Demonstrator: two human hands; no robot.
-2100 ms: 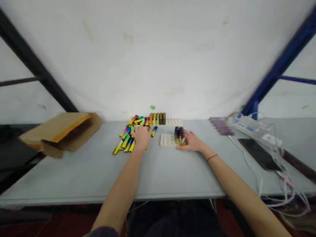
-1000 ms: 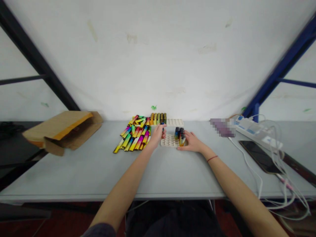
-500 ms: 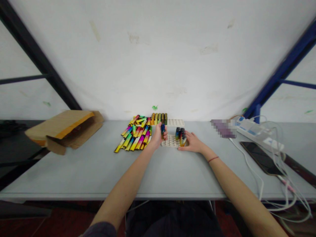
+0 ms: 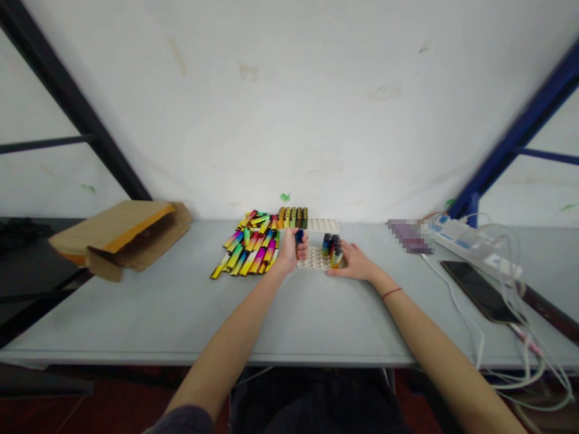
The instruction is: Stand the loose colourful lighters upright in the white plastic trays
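Observation:
My left hand (image 4: 289, 252) is closed around a blue lighter (image 4: 299, 237), held upright just left of a white holed tray (image 4: 315, 260). Several rainbow-coloured lighters (image 4: 332, 247) stand in that tray's right side. My right hand (image 4: 354, 261) rests against the tray's right edge, fingers touching the standing lighters. A heap of loose multicoloured lighters (image 4: 248, 247) lies flat on the table to the left of my left hand.
A second white tray (image 4: 322, 224) with a row of orange and green lighters (image 4: 293, 217) sits against the wall. An open cardboard box (image 4: 118, 236) lies at left. A power strip (image 4: 470, 244), a black phone (image 4: 480, 292) and tangled cables (image 4: 511, 349) fill the right side.
My left hand left the loose heap with a blue lighter and carried it right, up to the tray. My right hand stayed at the tray's edge.

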